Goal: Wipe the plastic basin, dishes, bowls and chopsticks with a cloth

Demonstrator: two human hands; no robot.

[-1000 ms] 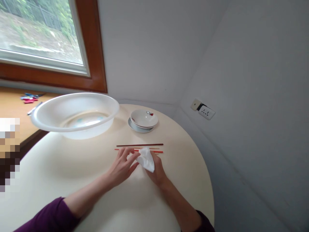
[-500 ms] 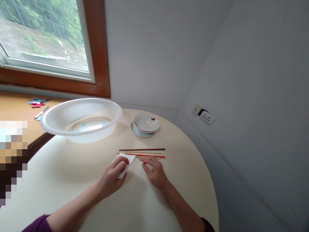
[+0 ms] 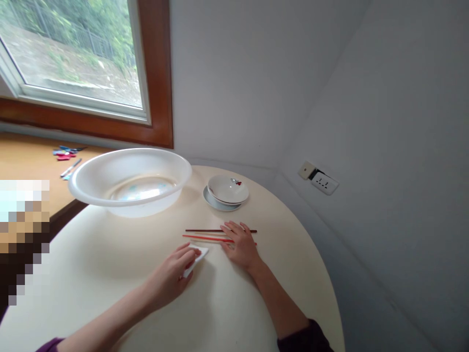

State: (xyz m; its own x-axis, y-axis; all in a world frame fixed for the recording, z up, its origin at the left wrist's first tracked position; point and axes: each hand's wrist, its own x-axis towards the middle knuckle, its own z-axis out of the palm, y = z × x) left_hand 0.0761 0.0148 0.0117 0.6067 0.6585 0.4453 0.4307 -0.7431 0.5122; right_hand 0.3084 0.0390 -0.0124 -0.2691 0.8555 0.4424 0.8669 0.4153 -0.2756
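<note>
Several chopsticks lie side by side across the round table (image 3: 146,274): a dark red one (image 3: 203,230), a bright red one (image 3: 205,238) and pale ones between and below them. My right hand (image 3: 242,247) rests over their right part, fingers spread, palm down, covering some of their length. Just left of it and nearer to me, my left hand (image 3: 179,271) is closed on a folded white cloth (image 3: 198,256), whose corner sticks out to the right. Beyond the chopsticks a white bowl (image 3: 225,189) with a red pattern sits on a pale plate (image 3: 218,204).
A large translucent basin (image 3: 132,208) stands at the table's back left. On the wooden desk (image 3: 22,159) behind it lie scissors (image 3: 66,156) and a pen (image 3: 71,167). A wall with a socket (image 3: 324,183) borders the right side.
My right hand has moved forward and spread over the chopsticks. My left hand, with the cloth, has drawn slightly back from them. The view has shifted a little to the left.
</note>
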